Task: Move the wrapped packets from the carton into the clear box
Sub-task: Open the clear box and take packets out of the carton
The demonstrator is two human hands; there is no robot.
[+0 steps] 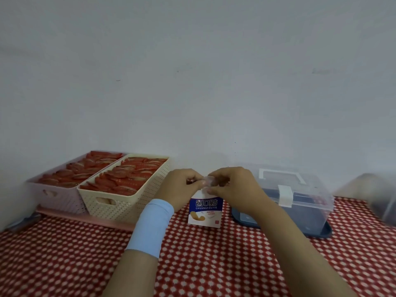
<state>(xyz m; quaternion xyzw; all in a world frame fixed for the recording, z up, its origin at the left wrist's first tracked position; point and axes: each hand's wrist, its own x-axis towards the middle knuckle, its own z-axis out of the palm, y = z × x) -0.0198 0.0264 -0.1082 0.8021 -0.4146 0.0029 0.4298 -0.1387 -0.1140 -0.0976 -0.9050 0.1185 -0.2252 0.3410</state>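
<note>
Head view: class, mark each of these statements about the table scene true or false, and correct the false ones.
1. The carton stands upright on the checked cloth, left of the clear box. True.
2. The clear box's lid is off. False: the lid is on, with its white latch down.
3. The left hand and the right hand both pinch a small pale item above the carton. True.
4. The cream basket is empty. False: it is full of red packets.
5. The blue wristband is on the right forearm. False: it is on the left.
</note>
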